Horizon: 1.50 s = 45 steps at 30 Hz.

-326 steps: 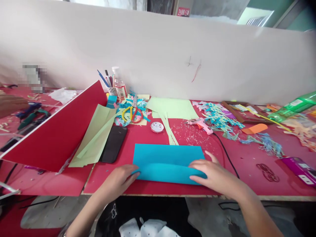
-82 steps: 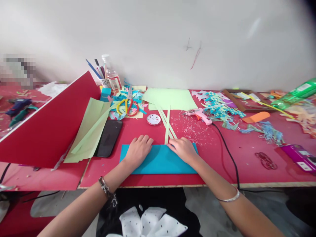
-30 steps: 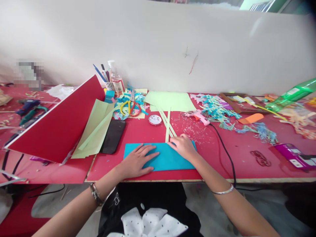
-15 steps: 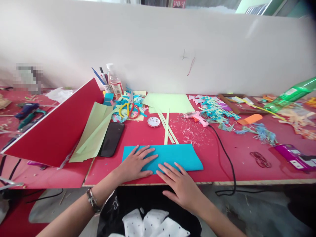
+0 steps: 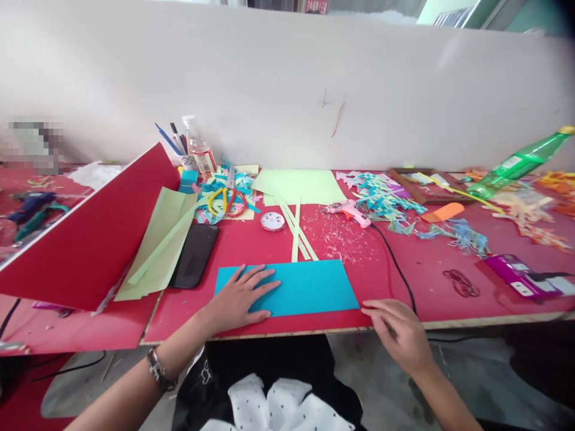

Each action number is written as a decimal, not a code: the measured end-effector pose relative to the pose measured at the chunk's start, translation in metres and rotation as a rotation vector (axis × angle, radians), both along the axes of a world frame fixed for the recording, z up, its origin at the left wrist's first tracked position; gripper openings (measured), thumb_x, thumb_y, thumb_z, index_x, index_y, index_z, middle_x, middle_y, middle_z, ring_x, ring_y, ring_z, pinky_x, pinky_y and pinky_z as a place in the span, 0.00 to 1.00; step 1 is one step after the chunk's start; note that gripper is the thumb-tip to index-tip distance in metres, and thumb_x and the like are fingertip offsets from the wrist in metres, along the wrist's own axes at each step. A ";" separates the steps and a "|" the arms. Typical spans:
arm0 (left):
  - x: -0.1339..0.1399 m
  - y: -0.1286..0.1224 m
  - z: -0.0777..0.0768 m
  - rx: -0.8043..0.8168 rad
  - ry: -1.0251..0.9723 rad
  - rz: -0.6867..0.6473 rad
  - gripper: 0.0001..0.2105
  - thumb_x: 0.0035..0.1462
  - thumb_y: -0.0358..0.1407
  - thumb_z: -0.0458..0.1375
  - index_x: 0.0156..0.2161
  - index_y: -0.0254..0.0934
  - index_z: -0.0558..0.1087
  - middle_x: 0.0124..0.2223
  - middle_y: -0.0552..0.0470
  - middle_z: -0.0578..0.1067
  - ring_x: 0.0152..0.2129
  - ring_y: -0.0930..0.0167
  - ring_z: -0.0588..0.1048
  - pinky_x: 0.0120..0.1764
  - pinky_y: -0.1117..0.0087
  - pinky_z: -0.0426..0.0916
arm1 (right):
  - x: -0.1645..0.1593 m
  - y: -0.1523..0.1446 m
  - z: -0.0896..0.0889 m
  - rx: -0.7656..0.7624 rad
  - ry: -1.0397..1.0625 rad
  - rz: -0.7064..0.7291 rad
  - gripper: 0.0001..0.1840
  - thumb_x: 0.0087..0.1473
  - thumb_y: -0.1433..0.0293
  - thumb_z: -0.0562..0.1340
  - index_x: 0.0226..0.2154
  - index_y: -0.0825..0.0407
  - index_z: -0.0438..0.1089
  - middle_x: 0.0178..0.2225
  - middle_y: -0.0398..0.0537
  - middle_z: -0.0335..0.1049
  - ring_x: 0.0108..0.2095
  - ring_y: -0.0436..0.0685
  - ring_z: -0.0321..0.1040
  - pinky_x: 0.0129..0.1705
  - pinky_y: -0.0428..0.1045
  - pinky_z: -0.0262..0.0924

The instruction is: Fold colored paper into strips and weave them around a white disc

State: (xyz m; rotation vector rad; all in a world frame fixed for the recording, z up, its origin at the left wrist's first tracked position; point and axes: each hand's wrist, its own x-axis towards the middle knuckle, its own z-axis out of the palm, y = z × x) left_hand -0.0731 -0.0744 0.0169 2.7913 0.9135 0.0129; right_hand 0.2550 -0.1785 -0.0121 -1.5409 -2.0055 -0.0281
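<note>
A folded sheet of blue paper point(image 5: 309, 287) lies near the front edge of the red table. Spread flat on its left part is my left hand point(image 5: 240, 299), fingers apart, pressing it down. My right hand point(image 5: 399, 332) is at the paper's near right corner, its fingers drawn together with the tips at that corner; the exact grip is small to see. Beyond the paper are pale green paper strips point(image 5: 296, 230) and a round white tin point(image 5: 272, 221). A black phone point(image 5: 195, 256) lies to the left of the paper.
A pink glue gun point(image 5: 350, 211) with a black cord lies behind on the right. Scissors point(image 5: 230, 194) rest on coloured scraps. A red board point(image 5: 99, 239) leans at left. At right are a green bottle point(image 5: 521, 164) and a purple power strip point(image 5: 523, 276).
My right hand has moved right, off the paper's middle to its near right corner, and its fingers have drawn together. The paper's right end looks flatter. My left hand stays on the paper.
</note>
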 end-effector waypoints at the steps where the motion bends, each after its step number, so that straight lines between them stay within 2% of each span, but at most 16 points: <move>1: 0.001 0.000 0.001 0.004 -0.001 -0.001 0.25 0.54 0.48 0.45 0.56 0.49 0.51 0.60 0.53 0.52 0.56 0.64 0.50 0.54 0.54 0.42 | -0.002 0.005 0.002 -0.028 0.059 -0.074 0.11 0.52 0.69 0.51 0.29 0.51 0.69 0.33 0.49 0.71 0.35 0.55 0.67 0.40 0.52 0.59; 3: 0.004 0.001 0.001 0.024 -0.016 0.030 0.27 0.52 0.50 0.46 0.57 0.49 0.50 0.59 0.52 0.53 0.55 0.64 0.52 0.54 0.54 0.42 | -0.012 0.017 0.007 -0.115 0.168 -0.244 0.14 0.53 0.65 0.50 0.35 0.52 0.67 0.34 0.51 0.70 0.36 0.57 0.67 0.38 0.52 0.60; 6: 0.015 0.003 -0.004 0.095 -0.059 0.204 0.32 0.51 0.53 0.45 0.58 0.43 0.47 0.59 0.47 0.52 0.54 0.62 0.53 0.54 0.53 0.43 | -0.041 0.038 0.012 -0.264 0.209 -0.412 0.25 0.49 0.59 0.53 0.48 0.54 0.58 0.39 0.55 0.68 0.38 0.60 0.66 0.36 0.54 0.62; 8: 0.023 0.005 -0.010 0.133 -0.075 0.310 0.32 0.52 0.53 0.43 0.58 0.38 0.49 0.59 0.44 0.54 0.54 0.61 0.52 0.54 0.54 0.43 | -0.059 0.049 0.012 -0.278 0.212 -0.406 0.31 0.46 0.58 0.55 0.51 0.55 0.54 0.42 0.58 0.66 0.40 0.62 0.64 0.37 0.55 0.61; 12: 0.031 0.007 -0.020 0.143 -0.117 0.337 0.32 0.51 0.53 0.44 0.56 0.35 0.53 0.57 0.44 0.57 0.54 0.61 0.53 0.54 0.56 0.46 | -0.072 0.065 0.005 -0.291 0.402 -0.385 0.33 0.44 0.61 0.57 0.52 0.56 0.52 0.47 0.59 0.61 0.45 0.63 0.61 0.42 0.56 0.58; 14: 0.030 0.007 -0.021 0.134 -0.151 0.344 0.31 0.51 0.53 0.45 0.56 0.36 0.54 0.56 0.44 0.58 0.52 0.61 0.55 0.52 0.58 0.50 | -0.067 0.070 0.003 -0.344 0.543 -0.367 0.32 0.43 0.61 0.57 0.51 0.55 0.53 0.47 0.58 0.62 0.46 0.62 0.61 0.43 0.55 0.57; 16: 0.029 0.006 -0.018 0.117 -0.187 0.346 0.31 0.50 0.52 0.47 0.55 0.36 0.56 0.54 0.44 0.59 0.51 0.61 0.56 0.51 0.59 0.53 | -0.061 0.072 0.006 -0.425 0.659 -0.301 0.26 0.44 0.61 0.57 0.46 0.55 0.59 0.43 0.55 0.66 0.42 0.61 0.63 0.42 0.54 0.58; 20: 0.032 0.007 0.002 0.099 -0.292 0.358 0.23 0.53 0.48 0.47 0.50 0.36 0.61 0.49 0.46 0.65 0.46 0.65 0.62 0.47 0.62 0.57 | -0.060 0.066 0.029 -0.506 0.771 -0.191 0.18 0.45 0.59 0.57 0.34 0.56 0.66 0.30 0.50 0.70 0.31 0.58 0.65 0.34 0.51 0.60; 23: 0.037 0.010 0.031 0.128 -0.379 0.361 0.16 0.57 0.43 0.44 0.46 0.39 0.64 0.43 0.49 0.69 0.41 0.68 0.65 0.43 0.64 0.58 | -0.069 0.061 0.054 -0.458 0.793 -0.134 0.15 0.45 0.60 0.58 0.32 0.55 0.66 0.28 0.48 0.69 0.29 0.55 0.64 0.31 0.48 0.60; 26: 0.041 0.013 0.060 0.120 -0.408 0.256 0.13 0.59 0.40 0.42 0.37 0.38 0.68 0.35 0.53 0.72 0.33 0.72 0.68 0.39 0.69 0.59 | -0.080 0.059 0.076 -0.389 0.770 -0.046 0.13 0.46 0.61 0.58 0.31 0.54 0.65 0.28 0.46 0.67 0.29 0.53 0.63 0.32 0.47 0.60; 29: 0.041 0.013 0.078 0.154 -0.419 0.186 0.14 0.59 0.38 0.42 0.31 0.36 0.68 0.29 0.54 0.72 0.27 0.74 0.68 0.36 0.71 0.58 | -0.088 0.060 0.091 -0.281 0.745 -0.030 0.13 0.46 0.61 0.58 0.31 0.54 0.65 0.28 0.46 0.67 0.29 0.52 0.62 0.31 0.45 0.59; 32: 0.037 0.009 0.087 0.223 -0.420 0.167 0.12 0.59 0.37 0.43 0.32 0.35 0.67 0.29 0.54 0.72 0.26 0.75 0.68 0.36 0.70 0.58 | -0.093 0.061 0.100 -0.161 0.715 -0.091 0.12 0.48 0.61 0.56 0.26 0.54 0.65 0.25 0.44 0.65 0.27 0.50 0.61 0.28 0.43 0.57; 35: 0.032 0.004 0.092 0.270 -0.398 0.152 0.12 0.59 0.36 0.43 0.32 0.36 0.66 0.29 0.54 0.71 0.25 0.75 0.68 0.36 0.70 0.57 | -0.097 0.059 0.105 -0.108 0.688 -0.127 0.14 0.49 0.62 0.56 0.21 0.54 0.62 0.19 0.40 0.59 0.22 0.48 0.56 0.24 0.42 0.53; 45: 0.028 -0.004 0.104 0.324 -0.339 0.178 0.12 0.59 0.37 0.41 0.32 0.36 0.64 0.29 0.54 0.69 0.25 0.75 0.67 0.33 0.73 0.59 | -0.105 0.060 0.111 -0.117 0.802 -0.073 0.14 0.48 0.61 0.55 0.21 0.54 0.62 0.18 0.40 0.53 0.19 0.46 0.49 0.19 0.42 0.47</move>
